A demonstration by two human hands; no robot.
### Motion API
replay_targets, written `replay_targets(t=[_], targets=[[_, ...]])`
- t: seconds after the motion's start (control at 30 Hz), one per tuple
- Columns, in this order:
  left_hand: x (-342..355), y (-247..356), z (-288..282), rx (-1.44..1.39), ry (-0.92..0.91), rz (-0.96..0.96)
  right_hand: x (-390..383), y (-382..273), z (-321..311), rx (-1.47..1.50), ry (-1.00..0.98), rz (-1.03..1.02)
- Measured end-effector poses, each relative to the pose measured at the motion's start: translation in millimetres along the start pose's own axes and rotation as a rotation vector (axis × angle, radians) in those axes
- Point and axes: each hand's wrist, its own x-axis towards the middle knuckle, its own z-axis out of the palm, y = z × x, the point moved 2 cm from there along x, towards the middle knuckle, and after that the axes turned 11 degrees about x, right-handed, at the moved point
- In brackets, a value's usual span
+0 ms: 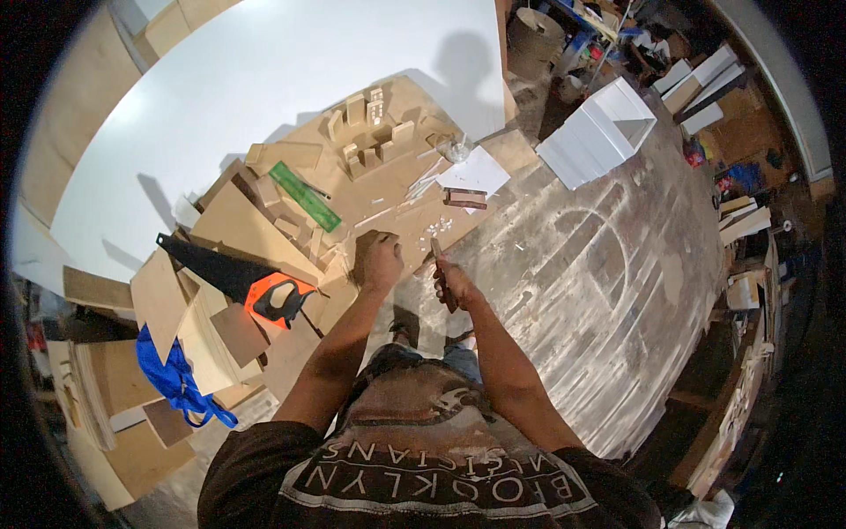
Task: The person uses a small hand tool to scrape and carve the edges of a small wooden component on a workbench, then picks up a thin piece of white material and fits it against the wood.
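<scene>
Wrapped around a narrow brown tool (438,249), my right hand (457,284) is just off the near edge of the workbench (388,203). The tool points up and away; I cannot make out its exact kind. To its left, my left hand (381,261) rests at the bench edge with curled fingers; what they hold, if anything, is hidden. Small white scraps (435,231) lie just beyond the hands. Farther back are a dark-brown block (464,198), a white sheet (486,169) and a green ruler-like strip (304,196). Several small wooden blocks (355,109) stand on the bench.
A handsaw (280,300) with an orange and black handle lies left, over wooden boards (251,220). A blue bag (176,379) hangs below it. Past the bench stands a large white panel (282,62). On the floor at right is a white box-shaped cabinet (586,141).
</scene>
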Motion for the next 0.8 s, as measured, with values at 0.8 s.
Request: replay_targets(t=[0.8], targets=[[-7, 43, 1, -0.260, 0.226, -0.075, 3, -168, -40, -1.023, -0.130, -0.885]])
